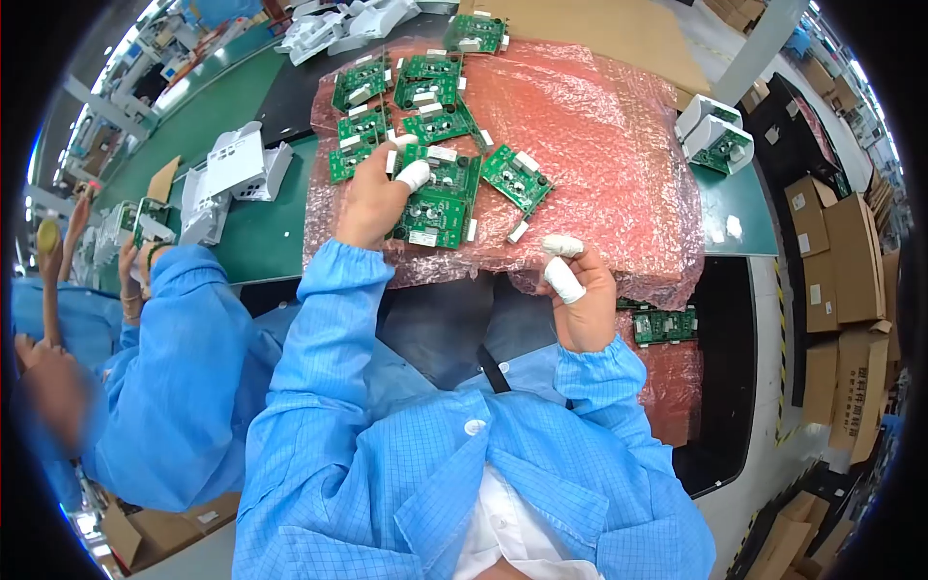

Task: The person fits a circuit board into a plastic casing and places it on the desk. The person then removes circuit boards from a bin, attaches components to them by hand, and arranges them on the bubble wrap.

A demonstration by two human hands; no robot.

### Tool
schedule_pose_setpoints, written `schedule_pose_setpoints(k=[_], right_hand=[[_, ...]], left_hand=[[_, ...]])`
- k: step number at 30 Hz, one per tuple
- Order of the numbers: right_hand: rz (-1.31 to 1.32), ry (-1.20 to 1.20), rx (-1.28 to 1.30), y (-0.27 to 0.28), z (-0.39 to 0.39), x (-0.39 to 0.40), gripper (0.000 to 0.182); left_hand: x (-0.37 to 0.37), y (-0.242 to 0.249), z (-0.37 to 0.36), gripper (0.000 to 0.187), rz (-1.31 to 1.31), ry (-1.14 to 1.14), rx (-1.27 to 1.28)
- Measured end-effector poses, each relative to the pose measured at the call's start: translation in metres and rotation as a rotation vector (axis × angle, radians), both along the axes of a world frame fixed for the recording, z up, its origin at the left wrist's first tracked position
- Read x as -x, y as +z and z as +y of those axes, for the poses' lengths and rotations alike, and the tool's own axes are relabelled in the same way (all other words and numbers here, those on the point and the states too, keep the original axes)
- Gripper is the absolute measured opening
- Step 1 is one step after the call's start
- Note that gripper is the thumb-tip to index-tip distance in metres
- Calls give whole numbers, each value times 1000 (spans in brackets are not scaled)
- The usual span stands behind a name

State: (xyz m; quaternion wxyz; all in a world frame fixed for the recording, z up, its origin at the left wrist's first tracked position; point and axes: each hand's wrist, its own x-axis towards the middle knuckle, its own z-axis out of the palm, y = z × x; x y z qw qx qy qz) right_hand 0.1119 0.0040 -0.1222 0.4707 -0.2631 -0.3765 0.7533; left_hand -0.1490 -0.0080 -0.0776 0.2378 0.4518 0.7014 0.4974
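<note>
Green circuit boards with white parts lie on pink bubble wrap (599,145). My left hand (379,193), with white finger covers, is closed on the edge of a green circuit board (440,174) at the left of the wrap. Another board (432,217) lies just below that one, and a tilted board (517,179) rests to its right. My right hand (580,290) is at the front edge of the wrap, its covered thumb and finger curled close together. Whether anything thin is between them cannot be made out.
White plastic housings (237,164) sit on the green table (290,193) at the left. Another housing with a board (715,135) stands at the right. A co-worker's blue sleeve (184,367) is close on the left. Cardboard boxes (855,256) stand at the far right.
</note>
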Motion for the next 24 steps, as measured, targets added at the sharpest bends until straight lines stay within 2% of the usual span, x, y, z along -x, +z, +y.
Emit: schedule_pose_setpoints(k=[1,4,8,9,12,13,14,15,16,19,20,21,22,23,24], right_hand=[[-33,-44,-9,-1,-2,-5,25],[-99,-144,0,-9,-6,-32,27],[-141,-292,32,-22,-10,-71,26],[-138,-330,31,-23,-10,-80,25],[-150,-433,-11,-31,-3,-106,24],[-179,-474,-48,-35,6,-116,24],[-216,-530,-88,-37,13,-128,24],[-294,-586,-162,-20,24,-141,23],[-495,-743,-209,-9,41,-156,22],[-740,-1083,-562,-1,114,-212,21],[-767,-1134,-631,-2,138,-222,18],[-1098,-1182,-735,-7,162,-239,16],[-1223,-1138,-824,5,168,-235,17],[-1427,-1105,-1048,1,183,-242,15],[-1521,-1012,-1125,0,195,-245,14]], left_hand=[[-2,-2,5,44,178,-6,16],[-5,-2,12,49,356,17,-73],[-26,17,7,52,650,156,94],[-27,16,6,50,693,118,13],[-31,12,4,49,842,95,24],[-27,6,4,49,897,59,-43],[-25,6,3,50,935,51,10],[-32,11,1,50,933,48,-54],[-42,20,1,49,884,29,-56],[-72,34,-2,45,950,12,-128],[-89,38,-3,44,864,26,-92],[-104,36,-4,44,848,-60,-188],[-115,33,-3,44,837,-136,-275],[-132,30,-3,44,839,-218,-292],[-149,26,-4,45,842,-300,-301]])
